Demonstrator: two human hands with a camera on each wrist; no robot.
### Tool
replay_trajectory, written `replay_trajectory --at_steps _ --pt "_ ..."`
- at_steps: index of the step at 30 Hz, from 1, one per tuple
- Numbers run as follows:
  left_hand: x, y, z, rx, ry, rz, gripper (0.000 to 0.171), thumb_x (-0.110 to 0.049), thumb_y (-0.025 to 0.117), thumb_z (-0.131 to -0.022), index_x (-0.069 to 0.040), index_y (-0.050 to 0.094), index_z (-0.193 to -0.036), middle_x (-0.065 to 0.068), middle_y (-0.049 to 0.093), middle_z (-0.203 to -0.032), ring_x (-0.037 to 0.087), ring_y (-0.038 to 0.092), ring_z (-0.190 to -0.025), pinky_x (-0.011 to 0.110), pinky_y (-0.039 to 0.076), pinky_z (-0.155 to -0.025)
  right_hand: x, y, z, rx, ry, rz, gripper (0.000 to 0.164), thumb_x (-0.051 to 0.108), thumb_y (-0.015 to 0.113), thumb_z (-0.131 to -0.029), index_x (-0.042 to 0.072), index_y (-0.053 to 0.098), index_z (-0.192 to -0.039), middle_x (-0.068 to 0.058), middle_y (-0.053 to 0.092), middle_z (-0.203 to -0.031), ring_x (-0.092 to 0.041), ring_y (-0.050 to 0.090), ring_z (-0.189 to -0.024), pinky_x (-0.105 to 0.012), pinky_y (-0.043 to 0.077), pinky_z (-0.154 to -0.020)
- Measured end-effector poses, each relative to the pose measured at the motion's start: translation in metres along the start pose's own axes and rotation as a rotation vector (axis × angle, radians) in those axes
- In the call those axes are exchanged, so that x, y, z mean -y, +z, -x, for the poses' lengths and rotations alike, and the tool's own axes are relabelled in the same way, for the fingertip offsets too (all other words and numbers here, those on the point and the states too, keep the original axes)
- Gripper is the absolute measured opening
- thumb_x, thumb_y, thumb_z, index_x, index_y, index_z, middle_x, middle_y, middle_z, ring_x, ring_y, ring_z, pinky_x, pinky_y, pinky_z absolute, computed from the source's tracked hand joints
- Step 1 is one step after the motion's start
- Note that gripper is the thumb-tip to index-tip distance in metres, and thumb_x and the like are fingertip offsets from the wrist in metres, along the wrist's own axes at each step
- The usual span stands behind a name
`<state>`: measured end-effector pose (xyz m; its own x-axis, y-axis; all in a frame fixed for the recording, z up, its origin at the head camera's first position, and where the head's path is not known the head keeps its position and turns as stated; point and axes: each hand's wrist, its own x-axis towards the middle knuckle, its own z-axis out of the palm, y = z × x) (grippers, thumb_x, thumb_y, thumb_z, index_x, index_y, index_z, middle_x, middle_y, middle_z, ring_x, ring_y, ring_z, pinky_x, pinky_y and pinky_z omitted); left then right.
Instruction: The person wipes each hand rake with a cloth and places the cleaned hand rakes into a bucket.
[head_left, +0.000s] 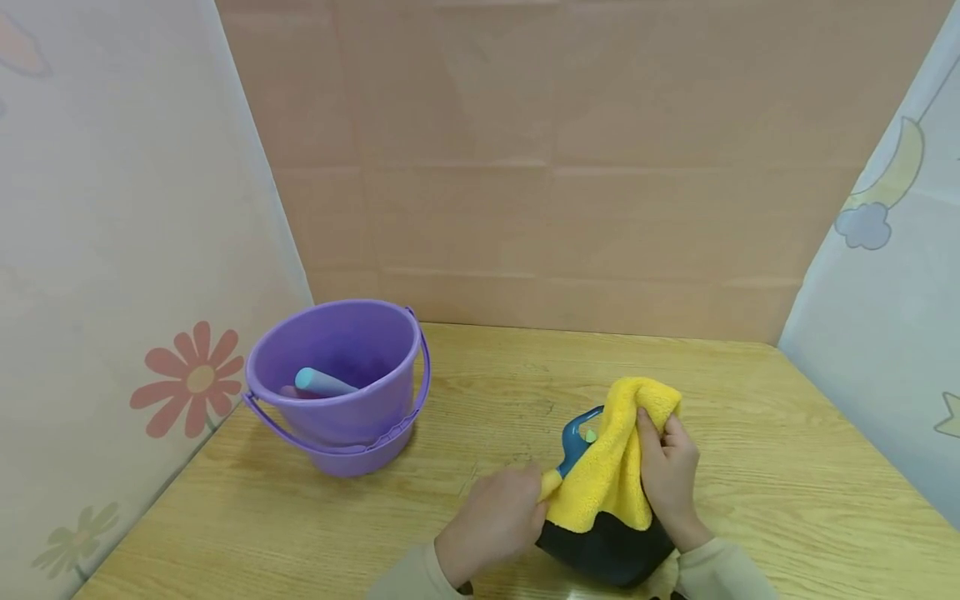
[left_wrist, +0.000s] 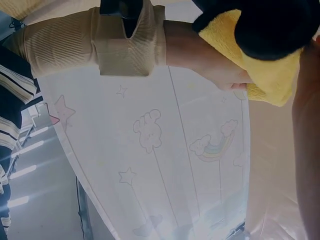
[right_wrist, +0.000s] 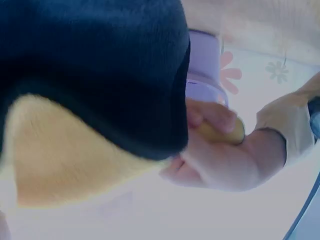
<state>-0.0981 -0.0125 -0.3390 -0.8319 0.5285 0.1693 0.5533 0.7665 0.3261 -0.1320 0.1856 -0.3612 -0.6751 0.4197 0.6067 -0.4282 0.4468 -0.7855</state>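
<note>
Peach-coloured sheeting [head_left: 525, 167] forms the back of the work area, flanked by a pale left panel [head_left: 135, 208] printed with flowers and a pale right panel [head_left: 885, 350] printed with a moon, a cloud and a star. Wood-grain table [head_left: 480, 400] spans the floor of the enclosure. On its left side stands a purple bucket [head_left: 360, 425], upright, its carrying loop lowered across the near side. Well apart from it, at the near right of the table, is a yellow cloth [head_left: 600, 483] with a dark reverse; it hangs in folds, dark part lowermost, and partly covers a tool. The right hand [head_left: 670, 471] pinches this cloth near its upper edge, thumb towards the fold. The left hand [head_left: 498, 521] is wrapped round the tool's yellow handle — grasp confirmed in the right wrist view. The tool [head_left: 573, 446] itself shows a curved blue section above that handle, directly beside the cloth; its far end is hidden. Inside the bucket a light blue cylinder [head_left: 322, 382] leans with one end raised, and a pinkish item [head_left: 291, 392] lies just beside it, mostly concealed. Smallest noted: a pale green piece [head_left: 591, 436] within the blue curve — attachment cannot be determined.
</note>
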Motion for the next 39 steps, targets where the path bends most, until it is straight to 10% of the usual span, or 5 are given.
replay_trajectory --at_steps 16,24,30,39 --pt "0.01 -0.007 0.0 0.0 -0.08 0.029 0.016 -0.014 0.066 -0.082 -0.006 0.052 -0.078 -0.004 0.039 -0.055 0.007 0.035 -0.044 0.021 0.031 -0.038 0.007 -0.017 -0.011 -0.108 0.01 -0.072 0.019 0.003 0.047 -0.094 0.018 0.055 -0.085 0.008 0.052 -0.065 0.0 0.05 -0.054 -0.012 0.04 -0.049" --pt "0.008 -0.011 0.0 -0.006 -0.103 0.067 0.023 -0.018 0.06 -0.086 -0.01 0.044 -0.072 -0.004 0.032 -0.054 0.007 0.031 -0.044 0.022 0.029 -0.038 0.013 -0.007 0.01 0.158 -0.331 -0.135 0.008 -0.015 0.045 -0.087 -0.01 0.051 -0.085 0.001 0.051 -0.068 -0.003 0.047 -0.056 -0.015 0.039 -0.049" --pt "0.006 -0.011 -0.002 0.013 -0.108 0.115 0.03 -0.033 0.055 -0.092 -0.009 0.048 -0.076 -0.005 0.033 -0.055 0.007 0.034 -0.044 0.021 0.03 -0.04 0.012 0.004 0.017 0.341 -0.602 -0.189 0.01 0.0 0.048 -0.093 -0.008 0.05 -0.086 -0.005 0.043 -0.07 -0.008 0.042 -0.059 -0.018 0.036 -0.05" --pt "0.005 -0.014 -0.003 -0.009 -0.079 0.142 0.021 -0.02 0.056 -0.091 -0.008 0.047 -0.076 -0.006 0.032 -0.055 0.005 0.033 -0.043 0.019 0.028 -0.038 0.01 0.006 0.029 0.607 -0.654 0.005 0.018 0.002 0.053 -0.091 -0.001 0.056 -0.108 -0.007 0.057 -0.103 -0.013 0.048 -0.096 -0.017 0.035 -0.087"
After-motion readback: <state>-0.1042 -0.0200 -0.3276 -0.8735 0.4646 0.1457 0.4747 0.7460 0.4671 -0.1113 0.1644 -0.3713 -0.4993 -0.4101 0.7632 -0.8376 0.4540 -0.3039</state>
